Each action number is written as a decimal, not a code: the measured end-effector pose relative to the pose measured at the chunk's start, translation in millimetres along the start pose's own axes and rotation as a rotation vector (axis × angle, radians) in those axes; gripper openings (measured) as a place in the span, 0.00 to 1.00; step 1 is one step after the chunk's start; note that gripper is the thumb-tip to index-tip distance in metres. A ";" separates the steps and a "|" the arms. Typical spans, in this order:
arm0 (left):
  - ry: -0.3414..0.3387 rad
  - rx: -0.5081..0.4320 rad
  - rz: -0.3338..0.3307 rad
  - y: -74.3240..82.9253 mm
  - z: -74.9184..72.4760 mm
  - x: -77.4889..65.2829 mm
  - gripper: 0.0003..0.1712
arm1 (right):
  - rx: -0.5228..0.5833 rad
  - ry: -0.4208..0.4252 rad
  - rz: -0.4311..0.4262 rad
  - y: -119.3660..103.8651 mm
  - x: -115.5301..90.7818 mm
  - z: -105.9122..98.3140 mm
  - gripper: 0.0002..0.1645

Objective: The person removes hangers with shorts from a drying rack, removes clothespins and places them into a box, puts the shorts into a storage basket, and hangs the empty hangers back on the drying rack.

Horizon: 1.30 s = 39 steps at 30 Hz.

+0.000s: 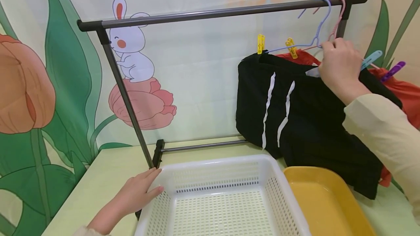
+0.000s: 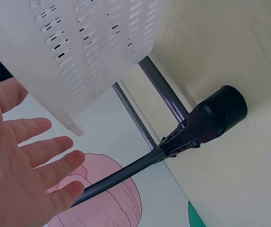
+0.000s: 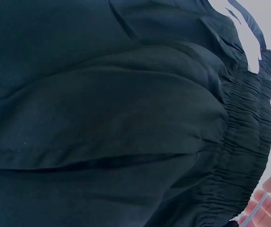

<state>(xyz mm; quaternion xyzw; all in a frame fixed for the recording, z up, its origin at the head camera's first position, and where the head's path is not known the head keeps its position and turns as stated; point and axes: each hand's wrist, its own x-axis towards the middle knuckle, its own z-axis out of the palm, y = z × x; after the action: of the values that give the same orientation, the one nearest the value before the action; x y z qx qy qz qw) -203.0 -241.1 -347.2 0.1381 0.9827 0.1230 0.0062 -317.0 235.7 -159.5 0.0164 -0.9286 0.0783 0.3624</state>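
My right hand [image 1: 341,65] grips the lower wire of a blue hanger [image 1: 323,21] hooked on the rack's top bar [image 1: 213,12]. From this hanger hang black drawstring shorts or trousers [image 1: 256,105] with white cords. A yellow clothespin [image 1: 260,44] clips their left waist, a light blue clothespin [image 1: 372,59] sits at the right. In the right wrist view, the black garment [image 3: 149,109] and its gathered waistband fill most of the picture; fingertips [image 3: 263,208] pinch the wire at the corner. My left hand [image 1: 134,194] rests, fingers extended, at the left rim of a white basket [image 1: 216,160].
Behind the black garment, a red garment [image 1: 408,92] hangs from a pink hanger [image 1: 342,8] with a yellow clothespin [image 1: 291,48] and a purple one [image 1: 393,71]. A yellow tray [image 1: 321,199] sits right of the basket. The rack's left post [image 1: 126,101] stands behind my left hand.
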 end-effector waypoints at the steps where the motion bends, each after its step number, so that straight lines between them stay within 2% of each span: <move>1: 0.006 0.003 0.007 -0.6 0.2 -0.9 0.32 | 0.004 0.003 0.003 0.6 0.1 -0.1 0.23; 6: 0.027 0.003 0.023 -2.5 0.1 -4.9 0.31 | 0.027 -0.002 0.036 3.0 2.2 -1.1 0.23; 18: 0.039 -0.032 0.012 -3.6 0.7 -5.6 0.32 | 0.047 0.004 0.066 3.5 4.3 -3.4 0.20; 39: -0.001 -0.097 -0.029 -5.3 1.0 -9.0 0.34 | -0.009 -0.039 0.059 1.0 9.6 -9.6 0.21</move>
<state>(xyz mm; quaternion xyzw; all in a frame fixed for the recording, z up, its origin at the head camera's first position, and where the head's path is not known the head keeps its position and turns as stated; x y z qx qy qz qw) -195.7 -248.3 -349.6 0.1232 0.9775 0.1705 0.0150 -317.7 238.4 -146.3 -0.0112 -0.9358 0.0843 0.3420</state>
